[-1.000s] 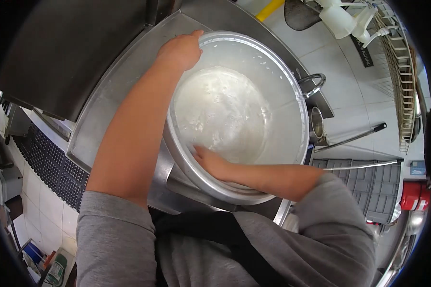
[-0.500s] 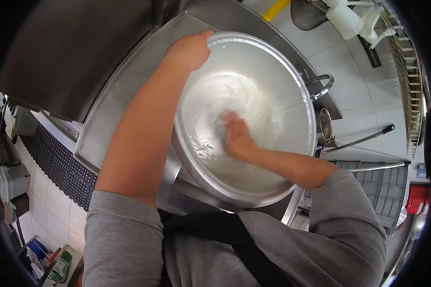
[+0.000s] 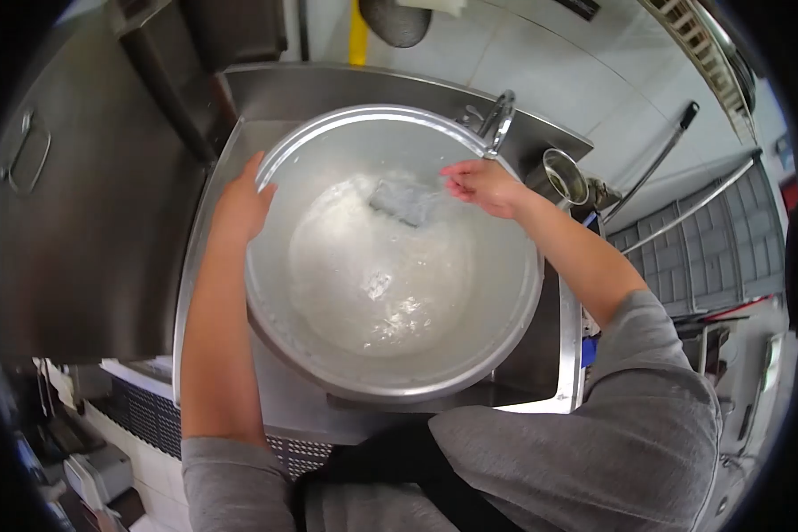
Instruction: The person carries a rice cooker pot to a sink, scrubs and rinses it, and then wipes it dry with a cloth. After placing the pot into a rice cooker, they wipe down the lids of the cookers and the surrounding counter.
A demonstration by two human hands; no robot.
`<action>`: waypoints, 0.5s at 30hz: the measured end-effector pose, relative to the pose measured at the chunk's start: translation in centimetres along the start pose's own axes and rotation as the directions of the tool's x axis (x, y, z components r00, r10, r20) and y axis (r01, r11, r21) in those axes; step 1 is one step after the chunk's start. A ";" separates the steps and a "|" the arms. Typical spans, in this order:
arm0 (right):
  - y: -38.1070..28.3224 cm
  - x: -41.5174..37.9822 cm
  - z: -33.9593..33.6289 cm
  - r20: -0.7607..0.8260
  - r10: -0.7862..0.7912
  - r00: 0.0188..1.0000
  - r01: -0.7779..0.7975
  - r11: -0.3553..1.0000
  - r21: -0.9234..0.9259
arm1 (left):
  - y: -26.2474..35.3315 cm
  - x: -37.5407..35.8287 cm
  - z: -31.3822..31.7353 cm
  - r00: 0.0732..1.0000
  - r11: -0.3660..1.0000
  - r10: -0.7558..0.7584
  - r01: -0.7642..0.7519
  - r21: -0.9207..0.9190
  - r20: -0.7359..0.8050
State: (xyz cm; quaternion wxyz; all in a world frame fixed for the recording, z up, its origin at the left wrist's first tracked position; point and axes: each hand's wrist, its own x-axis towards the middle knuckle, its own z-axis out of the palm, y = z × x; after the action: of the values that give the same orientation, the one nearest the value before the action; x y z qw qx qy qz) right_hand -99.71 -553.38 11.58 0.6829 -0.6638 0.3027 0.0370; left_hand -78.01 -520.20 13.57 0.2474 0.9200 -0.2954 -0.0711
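Head view: apparently mid-wash, my left hand point(image 3: 243, 202) grips the metal pot's rim point(image 3: 395, 388); my loosely open right hand point(image 3: 489, 187) would need the grey pad point(image 3: 402, 202) to scrub

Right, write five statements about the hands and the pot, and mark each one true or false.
1. The left hand is at the pot's rim. True.
2. The right hand is on the pot's near rim. False: it is at the far right, fingers over the inside.
3. There is liquid in the pot. True.
4. A grey pad-like item lies outside the pot. False: it is inside.
5. Both of the person's sleeves are grey. True.
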 end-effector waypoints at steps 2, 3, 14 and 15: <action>-1.0 -3.9 -2.3 0.030 -0.056 0.998 0.053 0.993 0.105 | 0.4 -0.2 -0.2 1.000 1.000 -0.007 0.007 0.029 0.008; -1.3 -5.3 -3.6 0.074 -0.077 0.994 0.065 0.986 0.156 | 0.7 -0.2 -0.1 1.000 1.000 -0.003 0.003 0.030 0.002; 14.9 15.2 -14.2 -0.529 -0.702 0.477 -0.076 0.567 -0.821 | 1.5 -0.1 0.4 0.999 0.994 0.005 0.000 0.111 -0.051; 14.7 16.2 -15.2 -0.518 -0.624 0.586 -0.091 0.584 -0.806 | 1.3 0.0 0.6 0.997 0.993 0.016 -0.007 0.114 -0.075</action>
State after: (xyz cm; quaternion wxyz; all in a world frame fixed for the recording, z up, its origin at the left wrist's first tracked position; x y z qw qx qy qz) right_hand -98.75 -571.47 -7.92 0.1328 -0.8760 0.3971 -0.2394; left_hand -78.86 -521.31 13.72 0.2059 0.9330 -0.2947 -0.0175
